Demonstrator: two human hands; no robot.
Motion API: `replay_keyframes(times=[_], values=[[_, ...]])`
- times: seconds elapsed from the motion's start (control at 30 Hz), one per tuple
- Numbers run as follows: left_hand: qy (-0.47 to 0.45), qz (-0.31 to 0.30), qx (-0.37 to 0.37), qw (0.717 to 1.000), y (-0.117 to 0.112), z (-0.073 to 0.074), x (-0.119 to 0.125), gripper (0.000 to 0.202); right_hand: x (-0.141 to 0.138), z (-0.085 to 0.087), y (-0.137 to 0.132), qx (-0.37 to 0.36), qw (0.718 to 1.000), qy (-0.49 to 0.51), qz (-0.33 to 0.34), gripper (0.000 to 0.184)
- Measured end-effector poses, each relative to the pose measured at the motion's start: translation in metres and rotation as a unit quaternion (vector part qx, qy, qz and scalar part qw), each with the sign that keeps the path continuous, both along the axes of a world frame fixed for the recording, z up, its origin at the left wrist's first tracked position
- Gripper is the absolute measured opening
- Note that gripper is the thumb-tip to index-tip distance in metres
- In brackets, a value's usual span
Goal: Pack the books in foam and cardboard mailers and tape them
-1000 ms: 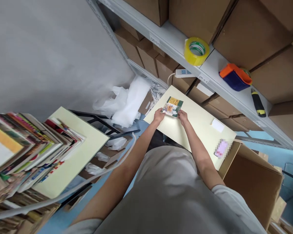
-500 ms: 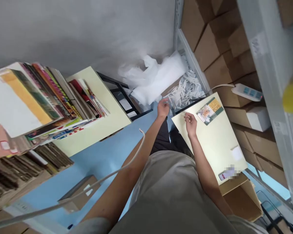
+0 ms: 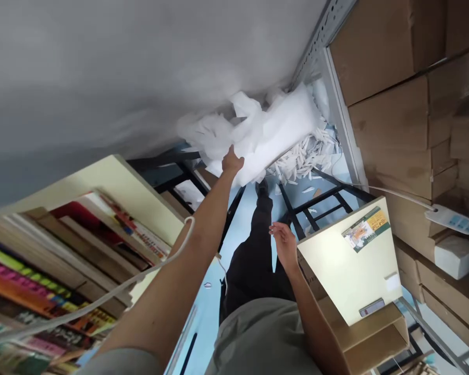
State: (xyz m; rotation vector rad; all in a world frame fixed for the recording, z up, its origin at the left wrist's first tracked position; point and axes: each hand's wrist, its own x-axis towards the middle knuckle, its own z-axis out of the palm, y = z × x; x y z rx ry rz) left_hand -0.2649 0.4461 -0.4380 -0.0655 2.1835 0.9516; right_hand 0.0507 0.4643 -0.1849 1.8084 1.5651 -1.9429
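Observation:
My left hand (image 3: 232,161) reaches far forward and closes on the edge of a pile of white foam wrap (image 3: 266,130) lying on the floor by the grey wall. My right hand (image 3: 284,240) hangs in the air with its fingers loosely apart, holding nothing, just left of the pale yellow table (image 3: 347,271). A small green book (image 3: 365,228) lies flat at the far end of that table, apart from both hands.
A stack of books (image 3: 54,260) lies on a second pale table at the left. Brown boxes (image 3: 406,78) fill metal shelving on the right, with a power strip (image 3: 451,220) and cable. White paper scraps (image 3: 305,156) litter the blue floor. An open box (image 3: 369,338) sits beside the table.
Both hands let go of the green book, which stays on the table. I turned left; my left hand stretched out to the white foam wrap while my right hand drew back off the table.

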Motion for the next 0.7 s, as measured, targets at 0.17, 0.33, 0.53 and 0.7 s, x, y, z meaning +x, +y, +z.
replay_keyframes(times=[0.17, 0.33, 0.53, 0.7], values=[[-0.032, 0.018, -0.183, 0.982, 0.016, 0.036, 0.002, 0.018, -0.012, -0.002, 0.007, 0.013, 1.0, -0.018, 0.004, 0.045], [0.042, 0.069, -0.113, 0.99, 0.016, 0.114, 0.04, 0.052, -0.035, 0.006, 0.034, 0.066, 0.997, 0.006, 0.042, 0.041], [0.11, 0.107, 0.189, 0.97, 0.009, 0.233, 0.113, 0.035, -0.062, 0.029, 0.083, 0.149, 0.982, 0.09, 0.069, 0.06], [-0.004, 0.07, 0.322, 0.944, 0.011, 0.32, 0.184, 0.033, -0.032, 0.067, 0.102, 0.099, 0.971, 0.198, 0.086, 0.082]])
